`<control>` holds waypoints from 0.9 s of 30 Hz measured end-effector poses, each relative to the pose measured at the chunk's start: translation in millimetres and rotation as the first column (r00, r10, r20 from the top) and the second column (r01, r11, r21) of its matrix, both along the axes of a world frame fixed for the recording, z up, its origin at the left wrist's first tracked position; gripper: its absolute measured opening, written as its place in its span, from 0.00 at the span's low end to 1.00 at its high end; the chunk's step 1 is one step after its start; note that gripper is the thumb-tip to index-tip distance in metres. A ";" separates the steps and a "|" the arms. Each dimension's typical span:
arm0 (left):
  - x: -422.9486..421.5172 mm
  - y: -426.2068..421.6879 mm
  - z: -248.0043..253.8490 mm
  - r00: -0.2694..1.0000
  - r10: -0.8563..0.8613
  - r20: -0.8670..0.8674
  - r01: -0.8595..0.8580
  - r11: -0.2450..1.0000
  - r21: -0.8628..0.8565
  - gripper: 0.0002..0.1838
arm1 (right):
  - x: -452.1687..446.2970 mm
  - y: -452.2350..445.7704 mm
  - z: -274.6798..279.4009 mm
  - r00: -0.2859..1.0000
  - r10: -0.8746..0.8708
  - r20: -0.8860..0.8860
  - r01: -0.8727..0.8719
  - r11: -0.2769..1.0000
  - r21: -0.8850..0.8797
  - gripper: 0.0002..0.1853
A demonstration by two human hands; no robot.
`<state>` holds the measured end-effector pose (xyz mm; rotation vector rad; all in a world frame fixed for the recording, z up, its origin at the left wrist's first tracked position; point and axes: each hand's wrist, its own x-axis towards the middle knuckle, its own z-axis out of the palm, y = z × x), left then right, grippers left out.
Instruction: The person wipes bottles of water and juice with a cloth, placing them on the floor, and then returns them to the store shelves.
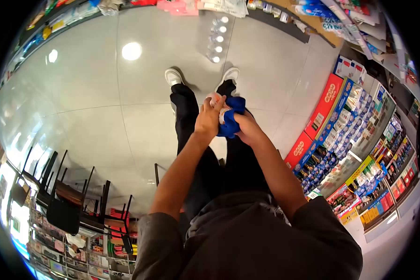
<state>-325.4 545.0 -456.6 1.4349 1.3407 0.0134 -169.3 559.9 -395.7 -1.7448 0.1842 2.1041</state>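
Observation:
In front of my body, above the floor, both hands are close together. My left hand (208,118) is closed around a small pale bottle-like item (215,99) with an orange-pink tint; the fingers cover much of it, so its exact kind is unclear. My right hand (248,127) grips a bunched blue cloth (229,123), which lies against that item and partly wraps it. Farther out on the floor, several clear plastic bottles (216,39) with white tops stand in a row, apart from my hands.
Shelves (284,18) with packaged goods curve along the far side. On the right rises a display rack (343,126) with red boxes and blue-wrapped items. Dark chairs (65,212) stand at the lower left beside stocked shelves (74,256). The floor (88,88) is pale glossy tile.

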 end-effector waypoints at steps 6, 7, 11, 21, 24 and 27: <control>12.7 -38.0 -169.3 0.785 0.492 0.377 -0.319 0.842 -0.434 0.38 | 2.7 -17.7 -144.3 0.980 -0.170 0.105 0.166 0.985 0.046 0.20; 18.5 -30.4 -187.7 0.654 0.707 0.268 -0.387 0.618 -0.685 0.32 | 9.9 -17.0 -174.6 0.981 -0.163 0.106 0.163 0.987 0.003 0.17; 48.1 -12.3 -260.1 0.475 0.879 0.038 -0.572 0.341 -0.746 0.26 | 8.9 -39.4 -293.5 0.944 -0.266 0.196 0.253 0.963 0.089 0.16; 5.1 -9.9 -387.9 0.592 0.805 -0.032 -0.651 0.455 -0.608 0.30 | -35.5 -54.1 -424.5 0.923 0.080 0.376 -0.112 0.992 0.064 0.16; -18.4 29.8 -381.3 0.685 0.728 0.012 -0.600 0.574 -0.557 0.31 | -62.4 -28.9 -418.8 0.947 -0.137 0.291 0.094 0.983 0.156 0.18; -35.7 78.9 -383.2 0.711 0.702 -0.041 -0.616 0.595 -0.516 0.32 | -81.6 19.7 -421.7 0.942 -0.202 0.268 0.155 0.970 0.186 0.22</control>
